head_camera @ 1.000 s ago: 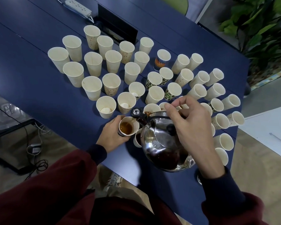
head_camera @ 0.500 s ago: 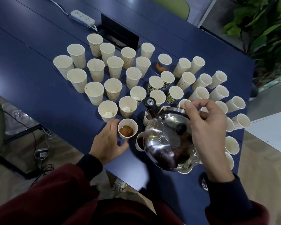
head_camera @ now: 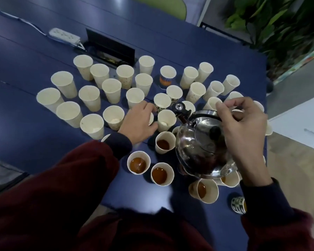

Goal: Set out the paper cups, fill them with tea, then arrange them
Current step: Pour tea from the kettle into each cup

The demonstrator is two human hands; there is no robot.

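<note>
Right grip [head_camera: 243, 127] holds kettle [head_camera: 194, 145] by handle; left grip [head_camera: 138, 122] clasps paper cup [head_camera: 151, 118].

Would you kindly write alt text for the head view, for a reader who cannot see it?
The right hand holds a steel kettle above a blue table crowded with paper cups, several holding tea; the left hand grips another cup.

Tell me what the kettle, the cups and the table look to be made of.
The kettle: polished metal, probably stainless steel; mirror-like reflections on its body. The cups: paper, matte cream, with thin rims. The table: smooth dark-blue surface with soft sheen, perhaps laminate or painted board; cannot tell which.
</note>
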